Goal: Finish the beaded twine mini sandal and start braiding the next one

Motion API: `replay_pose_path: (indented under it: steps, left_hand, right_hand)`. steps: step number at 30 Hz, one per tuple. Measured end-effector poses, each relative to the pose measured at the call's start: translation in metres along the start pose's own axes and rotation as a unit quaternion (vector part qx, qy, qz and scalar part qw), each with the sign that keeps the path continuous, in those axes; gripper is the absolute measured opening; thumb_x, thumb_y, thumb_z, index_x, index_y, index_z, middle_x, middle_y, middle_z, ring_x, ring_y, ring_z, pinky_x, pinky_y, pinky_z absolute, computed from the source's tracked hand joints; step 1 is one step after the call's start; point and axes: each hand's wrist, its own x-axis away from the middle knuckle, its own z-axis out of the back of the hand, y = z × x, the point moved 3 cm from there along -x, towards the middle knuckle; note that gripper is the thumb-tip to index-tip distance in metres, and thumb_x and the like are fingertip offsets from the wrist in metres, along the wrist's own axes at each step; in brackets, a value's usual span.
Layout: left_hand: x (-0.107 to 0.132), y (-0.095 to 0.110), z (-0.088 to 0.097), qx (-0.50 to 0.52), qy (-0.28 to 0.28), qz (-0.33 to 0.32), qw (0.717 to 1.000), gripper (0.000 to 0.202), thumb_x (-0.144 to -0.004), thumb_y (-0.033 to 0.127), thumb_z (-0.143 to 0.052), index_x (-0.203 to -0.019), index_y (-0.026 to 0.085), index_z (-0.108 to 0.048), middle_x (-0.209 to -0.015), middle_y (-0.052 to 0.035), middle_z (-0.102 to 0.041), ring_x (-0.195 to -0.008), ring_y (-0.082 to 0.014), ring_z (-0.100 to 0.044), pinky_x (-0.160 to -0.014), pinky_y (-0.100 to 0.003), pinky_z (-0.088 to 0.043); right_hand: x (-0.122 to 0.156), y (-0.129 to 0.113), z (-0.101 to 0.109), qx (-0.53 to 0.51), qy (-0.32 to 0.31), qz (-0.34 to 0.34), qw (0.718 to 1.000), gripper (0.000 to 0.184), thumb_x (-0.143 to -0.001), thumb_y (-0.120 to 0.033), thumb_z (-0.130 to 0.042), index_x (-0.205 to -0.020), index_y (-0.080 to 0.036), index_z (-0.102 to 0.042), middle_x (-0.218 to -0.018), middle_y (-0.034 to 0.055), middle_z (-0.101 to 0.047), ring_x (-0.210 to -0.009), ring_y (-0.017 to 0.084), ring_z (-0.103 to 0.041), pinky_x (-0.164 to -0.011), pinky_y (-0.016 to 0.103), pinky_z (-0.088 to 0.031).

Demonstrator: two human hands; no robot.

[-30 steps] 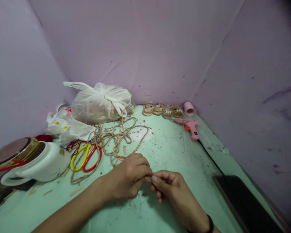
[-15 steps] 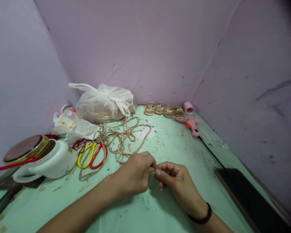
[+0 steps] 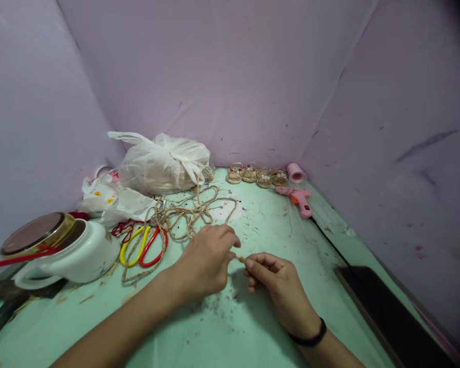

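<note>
My left hand [image 3: 207, 260] and my right hand [image 3: 272, 278] meet over the green table [image 3: 253, 327], fingers curled. Between their fingertips they pinch a short piece of jute twine [image 3: 240, 259]. A loose tangle of the same jute cord [image 3: 187, 212] lies just beyond my left hand. Scissors with yellow and red handles [image 3: 143, 245] lie to the left of it. My right wrist wears a black band.
A tied white plastic bag [image 3: 164, 161] sits at the back left, a white pot [image 3: 72, 255] with a gold lid at the left edge. Small woven jute pieces [image 3: 256, 175], a pink spool [image 3: 295, 173] and a pink glue gun [image 3: 299, 198] lie at the back. A dark tablet [image 3: 383, 312] lies right.
My hands have drawn slightly apart, and the short twine piece now shows between the fingertips. My left hand has moved a little farther up the table.
</note>
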Motion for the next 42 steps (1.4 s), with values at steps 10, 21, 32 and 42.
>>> replay_pose_path:
  steps: [10, 21, 32, 42]
  left_hand:
    - [0.010, -0.013, 0.042, 0.086, 0.112, 0.218, 0.966, 0.015, -0.074, 0.019, -0.050, -0.062, 0.016, -0.058, -0.058, 0.0012, -0.056, -0.057, -0.0125, -0.051, -0.055, -0.025, -0.038]
    - [0.036, 0.000, -0.045, 0.302, 0.166, 0.218, 0.913, 0.011, -0.074, 0.021, -0.052, -0.071, 0.015, -0.060, -0.059, -0.0018, -0.057, -0.054, -0.0130, -0.053, -0.051, -0.026, -0.045]
    - [0.033, 0.004, -0.021, 0.034, 0.162, -0.076, 0.983, 0.020, -0.078, 0.010, -0.047, -0.086, 0.016, -0.064, -0.074, -0.0064, -0.062, -0.068, -0.0154, -0.055, -0.060, -0.027, -0.044]
    - [0.034, 0.005, -0.023, 0.120, 0.117, 0.017, 0.986, 0.019, -0.072, 0.012, -0.046, -0.064, 0.015, -0.062, -0.061, -0.0046, -0.061, -0.055, -0.0123, -0.055, -0.052, -0.022, -0.041]
  right_hand:
    - [-0.001, 0.002, 0.005, -0.038, 0.013, -0.020, 0.999, 0.024, -0.056, -0.030, -0.079, -0.064, -0.011, -0.066, -0.054, 0.0001, -0.062, -0.043, 0.008, -0.051, -0.044, 0.020, -0.045]
    - [0.007, 0.002, 0.000, -0.126, -0.023, -0.138, 0.982, 0.022, -0.053, -0.025, -0.081, -0.062, -0.012, -0.066, -0.051, -0.0027, -0.059, -0.041, 0.003, -0.048, -0.039, 0.011, -0.045]
    - [0.010, 0.006, -0.006, -0.082, -0.085, -0.146, 0.982, 0.022, -0.053, -0.026, -0.079, -0.057, -0.011, -0.064, -0.048, -0.0022, -0.058, -0.037, 0.003, -0.045, -0.035, 0.012, -0.041]
    - [0.008, 0.006, -0.010, 0.011, -0.096, -0.092, 0.991, 0.022, -0.055, -0.029, -0.076, -0.060, -0.011, -0.063, -0.050, -0.0019, -0.057, -0.040, 0.006, -0.048, -0.041, 0.020, -0.041]
